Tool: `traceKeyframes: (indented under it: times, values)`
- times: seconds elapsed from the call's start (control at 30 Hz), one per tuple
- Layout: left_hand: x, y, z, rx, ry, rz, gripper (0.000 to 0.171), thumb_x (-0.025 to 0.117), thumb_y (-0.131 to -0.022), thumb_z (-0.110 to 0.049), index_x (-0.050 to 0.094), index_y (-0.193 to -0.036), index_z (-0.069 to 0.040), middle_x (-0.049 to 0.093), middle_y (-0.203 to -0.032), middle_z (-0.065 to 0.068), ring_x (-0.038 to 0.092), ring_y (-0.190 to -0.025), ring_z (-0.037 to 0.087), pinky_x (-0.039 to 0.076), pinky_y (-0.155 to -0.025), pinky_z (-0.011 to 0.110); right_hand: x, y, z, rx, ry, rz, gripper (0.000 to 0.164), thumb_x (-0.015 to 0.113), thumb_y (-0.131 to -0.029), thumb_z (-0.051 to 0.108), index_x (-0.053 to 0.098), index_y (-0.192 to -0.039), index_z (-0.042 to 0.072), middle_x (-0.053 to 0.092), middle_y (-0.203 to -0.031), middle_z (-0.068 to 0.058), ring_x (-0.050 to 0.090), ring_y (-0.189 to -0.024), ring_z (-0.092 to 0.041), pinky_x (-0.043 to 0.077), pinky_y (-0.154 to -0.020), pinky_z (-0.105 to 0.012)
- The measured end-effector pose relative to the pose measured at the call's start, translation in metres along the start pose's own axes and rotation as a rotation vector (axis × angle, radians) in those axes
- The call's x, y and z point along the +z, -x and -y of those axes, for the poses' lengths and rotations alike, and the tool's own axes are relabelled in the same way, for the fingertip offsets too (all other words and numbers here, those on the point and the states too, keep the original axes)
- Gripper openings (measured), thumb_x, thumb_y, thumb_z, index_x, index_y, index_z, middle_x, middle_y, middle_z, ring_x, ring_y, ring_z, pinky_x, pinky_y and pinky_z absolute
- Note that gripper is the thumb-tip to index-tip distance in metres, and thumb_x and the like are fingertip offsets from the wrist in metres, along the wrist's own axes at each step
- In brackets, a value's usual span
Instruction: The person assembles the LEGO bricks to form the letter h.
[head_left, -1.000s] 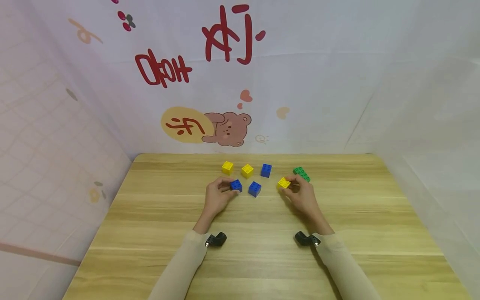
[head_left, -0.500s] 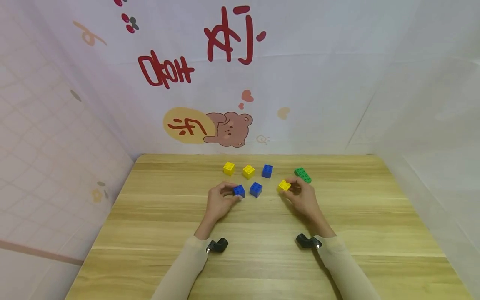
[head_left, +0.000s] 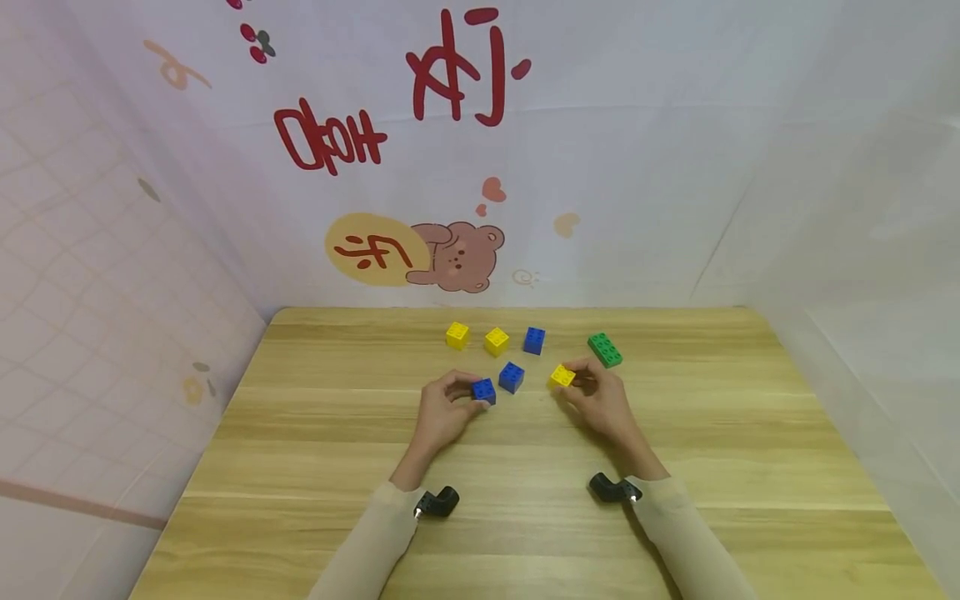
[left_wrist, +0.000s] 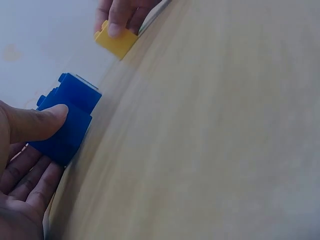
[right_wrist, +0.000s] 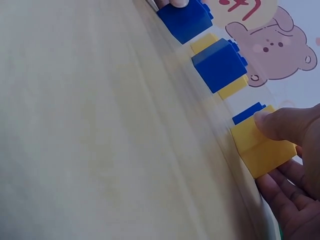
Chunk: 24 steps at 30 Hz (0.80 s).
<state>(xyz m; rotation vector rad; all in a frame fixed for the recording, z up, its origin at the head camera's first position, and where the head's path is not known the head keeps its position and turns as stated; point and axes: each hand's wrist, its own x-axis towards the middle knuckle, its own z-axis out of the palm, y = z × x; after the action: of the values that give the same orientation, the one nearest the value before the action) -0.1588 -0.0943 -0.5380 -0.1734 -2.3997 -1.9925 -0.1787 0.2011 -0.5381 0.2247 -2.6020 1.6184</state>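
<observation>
My left hand (head_left: 444,408) pinches a blue toy brick (head_left: 483,391) between thumb and fingers, low over the table. In the left wrist view the thumb lies across the near face of that blue brick (left_wrist: 62,130). My right hand (head_left: 602,400) grips a yellow brick (head_left: 562,377) the same way; the right wrist view shows the thumb on the yellow brick (right_wrist: 262,150). Between the two hands stands another blue brick (head_left: 512,377), apart from both held ones. It also appears as the middle blue brick (right_wrist: 220,65) in the right wrist view.
Behind the hands, two yellow bricks (head_left: 457,336) and a blue brick (head_left: 534,341) stand in a row. A longer green brick (head_left: 604,349) lies beyond the right hand. The wooden table (head_left: 480,517) ends at a printed cloth wall (head_left: 630,208).
My left hand has brought its blue brick nearer to me and slightly right, beside the middle blue one. The right hand has shifted its yellow brick slightly left and nearer.
</observation>
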Motion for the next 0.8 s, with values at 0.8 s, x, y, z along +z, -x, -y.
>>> traceKeyframes:
  times: [0.8]
  values:
    - [0.0084, 0.0035, 0.0007, 0.045, 0.015, 0.049, 0.038, 0.083, -0.084, -0.002, 0.07, -0.119, -0.005, 0.069, -0.125, 0.014, 0.07, -0.111, 0.03, 0.059, -0.101, 0.039, 0.0044, 0.0069, -0.0077, -0.034, -0.094, 0.057, 0.039, 0.086, -0.085, 0.018, 0.068, -0.119, 0.011, 0.072, -0.122, -0.008, 0.07, -0.106, -0.025, 0.059, -0.098, -0.029]
